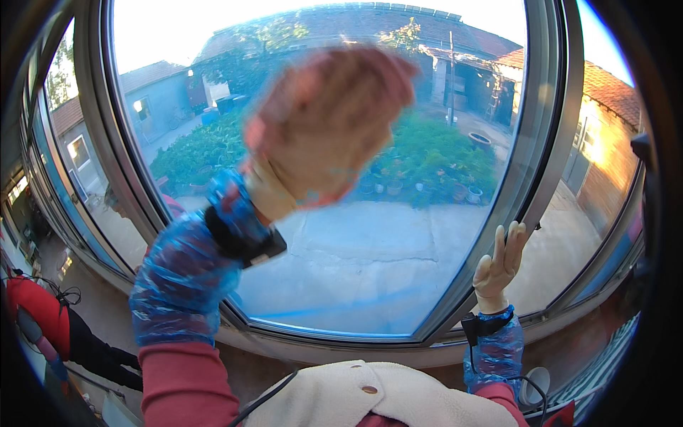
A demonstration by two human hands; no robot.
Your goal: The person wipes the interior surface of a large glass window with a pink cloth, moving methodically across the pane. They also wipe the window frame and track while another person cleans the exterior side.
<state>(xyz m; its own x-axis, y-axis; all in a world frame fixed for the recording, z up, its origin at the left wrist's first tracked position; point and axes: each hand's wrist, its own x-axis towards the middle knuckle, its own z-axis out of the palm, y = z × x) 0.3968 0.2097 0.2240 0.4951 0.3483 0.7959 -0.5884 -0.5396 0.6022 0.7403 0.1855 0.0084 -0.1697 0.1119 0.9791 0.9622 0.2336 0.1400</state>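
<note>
My left hand [320, 144], in a pale rubber glove, is blurred and raised before the middle of a large window pane [368, 240]. It presses a pinkish-red cloth [387, 74] to the glass; the cloth shows around the hand's edges. My right hand [497, 269], gloved alike, rests with straight fingers against the metal window frame [552, 133] on the right, holding nothing. Blue plastic sleeve covers [173, 283] wrap both forearms, with a black strap at each wrist. A bluish streak [341, 307] crosses the lower glass.
Another person in a red top [37, 309] is at the far left. At lower right are a white round container [534, 385] and a green-and-white striped cloth [592, 368]. A dark cable [267, 395] runs over my cream garment [320, 397]. Beyond the glass lies a courtyard with green plants [443, 165].
</note>
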